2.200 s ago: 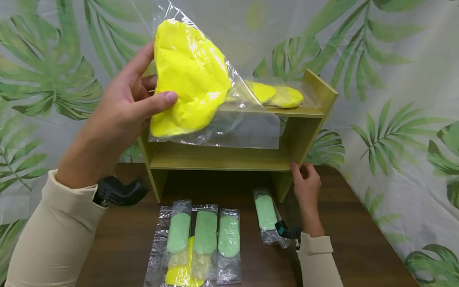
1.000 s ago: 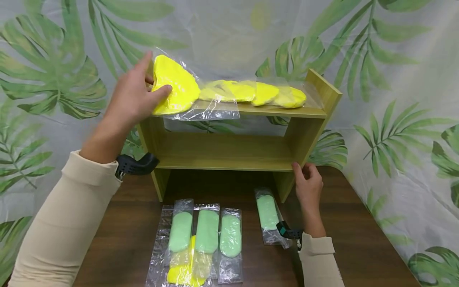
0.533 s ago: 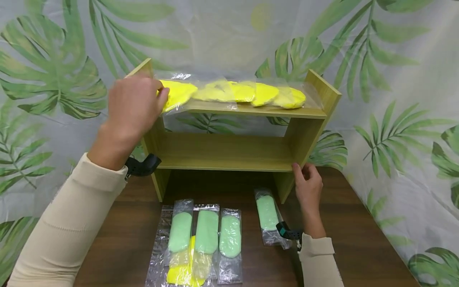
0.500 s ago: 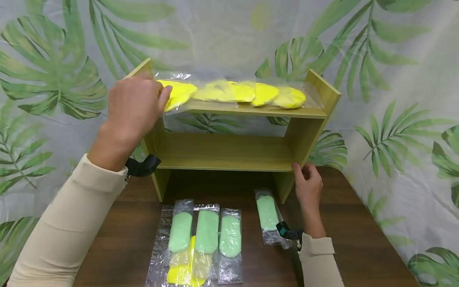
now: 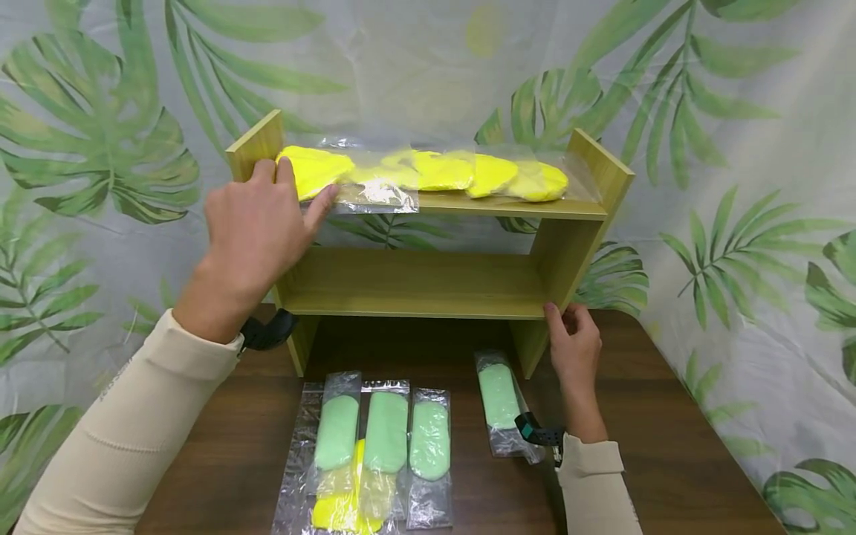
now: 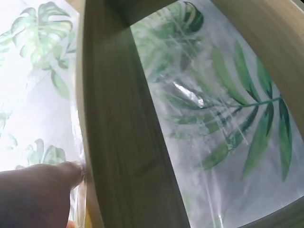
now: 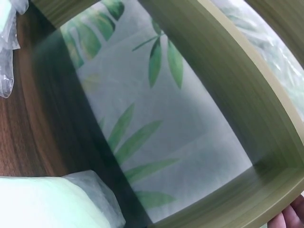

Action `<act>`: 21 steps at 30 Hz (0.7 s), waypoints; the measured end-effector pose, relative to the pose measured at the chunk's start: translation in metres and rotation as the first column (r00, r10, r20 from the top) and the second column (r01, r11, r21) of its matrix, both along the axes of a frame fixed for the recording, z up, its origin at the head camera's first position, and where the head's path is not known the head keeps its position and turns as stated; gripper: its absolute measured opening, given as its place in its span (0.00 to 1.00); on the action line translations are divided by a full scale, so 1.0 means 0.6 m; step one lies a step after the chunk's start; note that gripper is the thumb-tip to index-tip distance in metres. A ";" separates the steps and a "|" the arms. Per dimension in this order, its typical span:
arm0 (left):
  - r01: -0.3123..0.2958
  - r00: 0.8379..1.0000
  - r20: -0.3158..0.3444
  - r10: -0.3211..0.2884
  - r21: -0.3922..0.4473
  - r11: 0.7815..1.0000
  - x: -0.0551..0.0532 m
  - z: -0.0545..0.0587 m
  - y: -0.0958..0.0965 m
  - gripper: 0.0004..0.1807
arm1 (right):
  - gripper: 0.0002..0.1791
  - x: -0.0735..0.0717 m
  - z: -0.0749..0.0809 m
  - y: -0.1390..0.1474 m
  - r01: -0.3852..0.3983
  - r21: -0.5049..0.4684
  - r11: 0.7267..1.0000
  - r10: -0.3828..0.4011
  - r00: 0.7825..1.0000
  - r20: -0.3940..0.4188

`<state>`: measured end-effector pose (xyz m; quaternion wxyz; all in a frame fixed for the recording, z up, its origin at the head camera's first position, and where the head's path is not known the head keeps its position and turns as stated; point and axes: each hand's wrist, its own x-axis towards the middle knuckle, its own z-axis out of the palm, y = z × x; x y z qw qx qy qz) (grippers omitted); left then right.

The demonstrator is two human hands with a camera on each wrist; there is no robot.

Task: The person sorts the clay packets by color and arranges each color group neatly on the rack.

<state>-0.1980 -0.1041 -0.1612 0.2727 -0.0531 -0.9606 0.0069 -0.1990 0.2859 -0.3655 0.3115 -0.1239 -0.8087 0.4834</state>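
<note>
My left hand (image 5: 250, 230) is at the left end of the top board of a wooden shelf (image 5: 414, 293). Its fingertips touch a clear bag with a flat yellow clay-like piece (image 5: 314, 171), and its thumb lies along the bag's lower part. In the left wrist view the thumb (image 6: 42, 187) meets the board's front edge, beside the plastic. More bagged yellow pieces (image 5: 491, 176) lie to the right on that board, their bags overlapping. Low on the shelf's right side, my right hand (image 5: 576, 357) grips the side panel; only its fingertips (image 7: 290, 217) show in the right wrist view.
Several bagged light-green oblong pieces (image 5: 430, 442) lie on the dark wood table (image 5: 221, 446), some over a bag holding a yellow piece (image 5: 334, 513). Another green piece (image 5: 498, 397) lies near the shelf's right foot. A leaf-print cloth (image 5: 735, 186) hangs behind.
My left hand has brought the yellow bag down from in front of the shelf onto the left end of the top board; its fingers have loosened from it. My right hand has stayed on the side panel.
</note>
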 end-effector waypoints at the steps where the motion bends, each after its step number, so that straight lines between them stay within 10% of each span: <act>1: -0.005 1.000 -0.006 0.005 0.011 1.000 -0.001 -0.003 -0.001 0.46 | 0.25 0.000 -0.001 0.000 -0.001 0.000 1.000 0.001 1.000 0.000; 13: 0.089 0.986 -0.152 -0.071 0.116 0.989 0.004 -0.025 -0.011 0.41 | 0.24 -0.001 0.000 -0.001 0.003 -0.011 1.000 -0.003 1.000 -0.008; 21: 0.242 0.919 -0.349 -0.186 0.124 0.962 0.044 -0.049 -0.027 0.36 | 0.25 0.000 -0.001 -0.002 -0.005 -0.016 1.000 0.005 1.000 -0.007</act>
